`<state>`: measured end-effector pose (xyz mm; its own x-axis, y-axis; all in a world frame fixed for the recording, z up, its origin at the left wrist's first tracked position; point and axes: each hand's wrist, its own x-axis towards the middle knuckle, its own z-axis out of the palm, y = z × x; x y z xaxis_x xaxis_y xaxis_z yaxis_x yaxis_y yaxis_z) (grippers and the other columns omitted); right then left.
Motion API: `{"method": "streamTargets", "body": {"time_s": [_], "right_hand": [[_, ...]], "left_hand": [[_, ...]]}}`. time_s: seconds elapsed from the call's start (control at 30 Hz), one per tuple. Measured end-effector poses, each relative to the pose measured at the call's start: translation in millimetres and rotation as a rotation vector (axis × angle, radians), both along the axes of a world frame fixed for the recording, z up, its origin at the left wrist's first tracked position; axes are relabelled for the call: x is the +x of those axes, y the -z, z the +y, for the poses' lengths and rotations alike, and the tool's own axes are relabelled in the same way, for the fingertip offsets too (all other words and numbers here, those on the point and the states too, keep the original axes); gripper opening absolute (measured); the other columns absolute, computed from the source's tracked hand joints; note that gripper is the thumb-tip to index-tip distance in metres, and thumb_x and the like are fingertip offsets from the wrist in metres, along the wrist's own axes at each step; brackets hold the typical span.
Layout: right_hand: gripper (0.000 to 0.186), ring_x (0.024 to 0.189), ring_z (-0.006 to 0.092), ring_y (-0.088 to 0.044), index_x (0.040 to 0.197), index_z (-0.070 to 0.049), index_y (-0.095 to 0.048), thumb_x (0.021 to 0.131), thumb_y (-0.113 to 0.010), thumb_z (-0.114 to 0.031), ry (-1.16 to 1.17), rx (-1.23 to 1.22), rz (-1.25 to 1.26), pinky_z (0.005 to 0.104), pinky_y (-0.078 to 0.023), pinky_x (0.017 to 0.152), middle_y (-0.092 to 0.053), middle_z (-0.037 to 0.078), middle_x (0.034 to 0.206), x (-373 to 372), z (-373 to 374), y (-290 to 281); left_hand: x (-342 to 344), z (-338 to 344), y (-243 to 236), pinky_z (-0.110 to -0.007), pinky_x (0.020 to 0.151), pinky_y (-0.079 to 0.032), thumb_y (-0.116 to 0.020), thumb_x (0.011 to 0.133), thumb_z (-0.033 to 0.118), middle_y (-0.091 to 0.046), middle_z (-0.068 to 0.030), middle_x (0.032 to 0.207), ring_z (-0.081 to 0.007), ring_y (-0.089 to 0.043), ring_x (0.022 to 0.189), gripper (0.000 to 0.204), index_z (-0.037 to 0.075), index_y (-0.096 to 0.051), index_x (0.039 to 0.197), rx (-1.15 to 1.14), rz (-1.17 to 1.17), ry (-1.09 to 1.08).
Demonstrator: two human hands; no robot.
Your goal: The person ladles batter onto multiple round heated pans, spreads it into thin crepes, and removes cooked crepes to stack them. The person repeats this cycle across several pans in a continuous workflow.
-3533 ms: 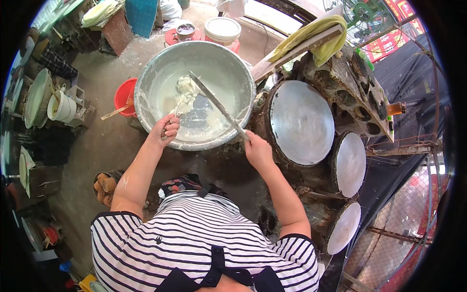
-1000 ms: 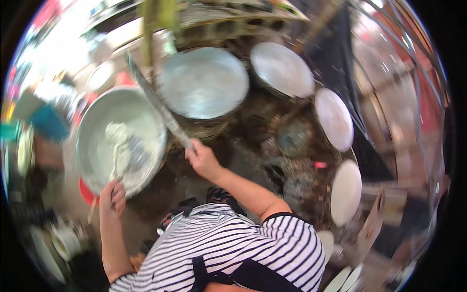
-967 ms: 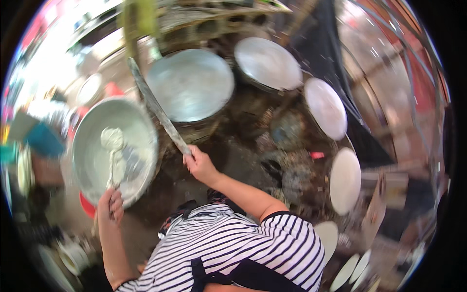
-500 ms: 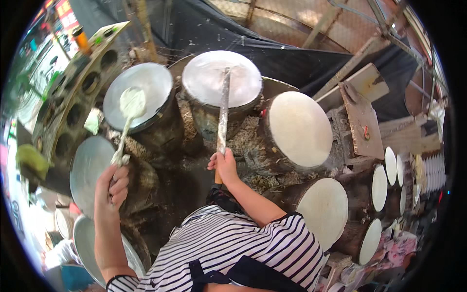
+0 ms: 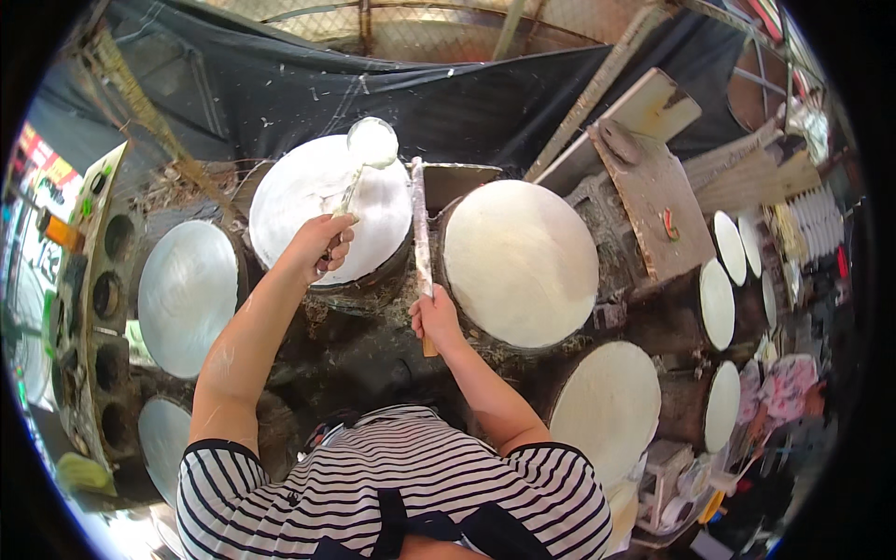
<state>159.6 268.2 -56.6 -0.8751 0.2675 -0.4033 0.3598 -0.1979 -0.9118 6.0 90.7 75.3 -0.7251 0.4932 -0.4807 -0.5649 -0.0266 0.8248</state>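
Observation:
My left hand [image 5: 327, 241] grips the handle of a ladle. Its round bowl [image 5: 373, 142] holds a whitish batter and hangs over the far right part of a round griddle [image 5: 289, 201] with a white-looking top. In my right hand [image 5: 436, 315] is a long flat spatula [image 5: 421, 215], smeared with white and pointing away from me. Its blade lies between that griddle and the one to the right [image 5: 523, 261], whose whole top carries a smooth cream-coloured layer. Whether the blade touches either griddle, I cannot tell.
Grey griddles [image 5: 191, 299] stand on the left. Nearer on the right is another cream-topped griddle [image 5: 607, 411], with several smaller ones beyond. A brown board [image 5: 653, 210] leans at the back right. Pierced blocks [image 5: 107, 294] line the left; black sheeting [image 5: 280, 84] hangs behind.
My left hand has carried the ladle from the griddle on the left to the one beside it. The spatula has shifted from over that griddle to its right edge. The view has turned too.

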Motion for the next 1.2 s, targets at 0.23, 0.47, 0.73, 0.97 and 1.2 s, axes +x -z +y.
{"method": "streamTargets", "body": {"time_s": [0.23, 0.47, 0.73, 0.97, 1.2], "right_hand": [[0.017, 0.044, 0.0128, -0.051, 0.106, -0.002, -0.041, 0.091, -0.037, -0.008, 0.079, 0.040, -0.014, 0.0274, -0.039, 0.035, -0.055, 0.008, 0.068, -6, -31, 2], [0.030, 0.048, 0.0144, -0.054, 0.119, -0.003, -0.044, 0.089, -0.040, -0.008, 0.150, 0.079, -0.027, 0.0287, -0.042, 0.038, -0.055, 0.008, 0.068, 1, -63, 0], [0.032, 0.038, 0.0167, -0.047, 0.119, -0.001, -0.045, 0.088, -0.042, -0.008, 0.176, 0.239, 0.018, 0.0307, -0.039, 0.038, -0.051, 0.009, 0.058, -27, -82, 2], [0.035, 0.041, 0.0184, -0.050, 0.122, -0.002, -0.045, 0.088, -0.043, -0.007, 0.178, 0.682, 0.169, 0.0326, -0.042, 0.039, -0.052, 0.010, 0.062, -51, -72, 89], [0.031, 0.066, 0.0324, -0.059, 0.114, 0.000, -0.052, 0.085, -0.046, -0.009, 0.169, 0.787, 0.138, 0.0414, -0.047, 0.056, -0.054, 0.020, 0.085, -66, -76, 60]], "left_hand": [[-6, 10, 51, -0.031, 0.033, -0.036, -0.054, 0.087, 0.026, -0.051, -0.0093, 0.055, -0.0181, -0.050, 0.039, 0.028, -0.001, -0.048, 0.093, -0.553, 0.473, 0.186], [-13, -14, 109, -0.045, 0.069, -0.047, -0.055, 0.084, 0.022, -0.056, -0.0185, 0.092, -0.0340, -0.059, 0.081, 0.043, 0.010, -0.046, 0.124, -0.966, 1.175, 0.173], [-24, -29, 105, -0.042, 0.063, -0.050, -0.057, 0.083, 0.020, -0.052, -0.0138, 0.093, -0.0324, -0.060, 0.074, 0.050, 0.015, -0.042, 0.130, -1.215, 1.256, 0.209], [-34, -40, 108, -0.042, 0.061, -0.049, -0.054, 0.082, 0.017, -0.050, -0.0145, 0.096, -0.0326, -0.060, 0.072, 0.054, 0.015, -0.039, 0.133, -1.191, 1.232, 0.118], [-41, -51, 112, -0.044, 0.065, -0.049, -0.054, 0.084, 0.019, -0.052, -0.0140, 0.096, -0.0338, -0.060, 0.075, 0.051, 0.016, -0.040, 0.133, -1.175, 1.110, 0.027]]}}
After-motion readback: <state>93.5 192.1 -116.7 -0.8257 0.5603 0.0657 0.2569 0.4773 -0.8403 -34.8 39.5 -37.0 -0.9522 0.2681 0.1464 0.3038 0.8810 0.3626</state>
